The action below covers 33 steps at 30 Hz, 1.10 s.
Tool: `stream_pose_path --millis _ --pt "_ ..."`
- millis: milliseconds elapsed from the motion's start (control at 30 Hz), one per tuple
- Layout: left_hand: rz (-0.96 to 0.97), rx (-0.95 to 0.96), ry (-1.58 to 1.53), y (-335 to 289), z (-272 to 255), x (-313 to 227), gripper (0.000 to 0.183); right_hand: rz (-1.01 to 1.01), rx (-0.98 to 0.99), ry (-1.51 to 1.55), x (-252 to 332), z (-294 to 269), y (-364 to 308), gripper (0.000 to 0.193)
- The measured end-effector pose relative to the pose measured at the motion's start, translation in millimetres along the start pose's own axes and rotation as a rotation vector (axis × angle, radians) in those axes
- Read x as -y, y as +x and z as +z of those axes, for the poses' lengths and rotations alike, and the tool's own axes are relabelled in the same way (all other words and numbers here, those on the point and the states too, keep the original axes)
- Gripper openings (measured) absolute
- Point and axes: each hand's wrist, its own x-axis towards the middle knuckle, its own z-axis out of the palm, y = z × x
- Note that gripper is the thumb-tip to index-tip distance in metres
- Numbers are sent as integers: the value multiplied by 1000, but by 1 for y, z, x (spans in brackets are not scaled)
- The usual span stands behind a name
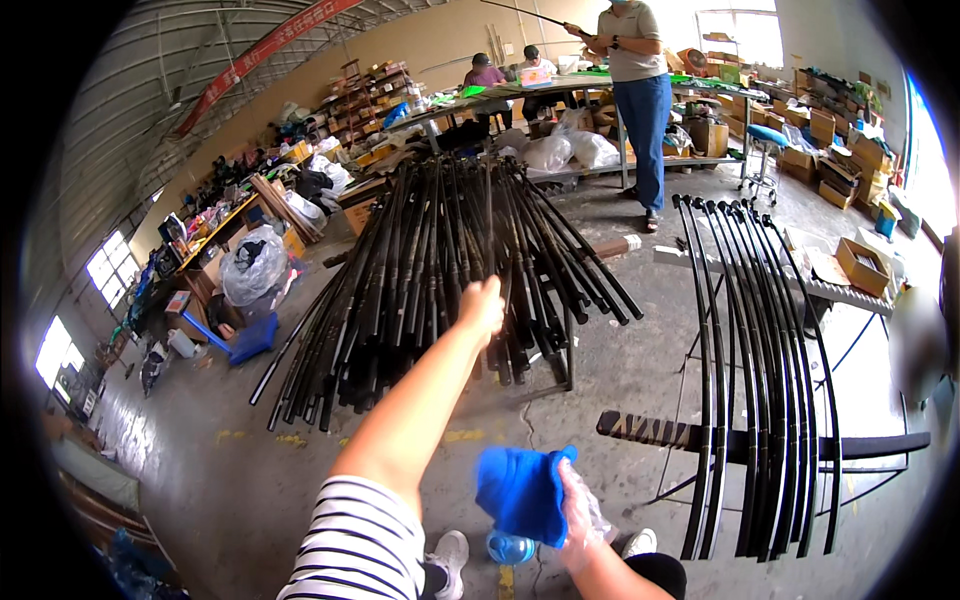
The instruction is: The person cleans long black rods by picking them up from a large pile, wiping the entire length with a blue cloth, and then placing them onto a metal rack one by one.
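Note:
My left hand (482, 305) reaches forward, its fingers closed around a slightly blurred black rod (490, 225) at the near side of a large pile. Many long black rods (400, 270) lie side by side in that pile, their near ends fanned out. Close to my body, my right hand (577, 510) wears a clear plastic glove and grips a blue cloth (522, 492), which hangs out to the left. At the right, several black rods (765, 380) with knobbed far ends lie across a stand, over a dark padded bar (650, 430) with tape wrapped round it.
A blue bottle (510, 547) stands on the floor between my shoes. Left lie a blue dustpan (253, 340) and a clear plastic bag (255, 265). Beyond the pile, a person (640, 90) stands holding a thin rod by a long worktable (700, 85). An open carton (865, 268) sits at the right.

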Motion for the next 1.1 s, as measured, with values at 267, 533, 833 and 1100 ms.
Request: stream_pose_path --millis 267,533,833,1100 --pt "-372 -57 -55 -315 -149 67 27 -83 0 -5 4 7 -24 74" --pt "-431 -125 727 -561 -240 106 27 -313 160 -43 20 50 -24 74" --pt "-372 87 952 -616 -261 99 29 -635 555 -325 178 140 -54 82" --pt "-236 -153 1294 -629 -349 153 33 -1018 -314 -552 217 179 -95 21"
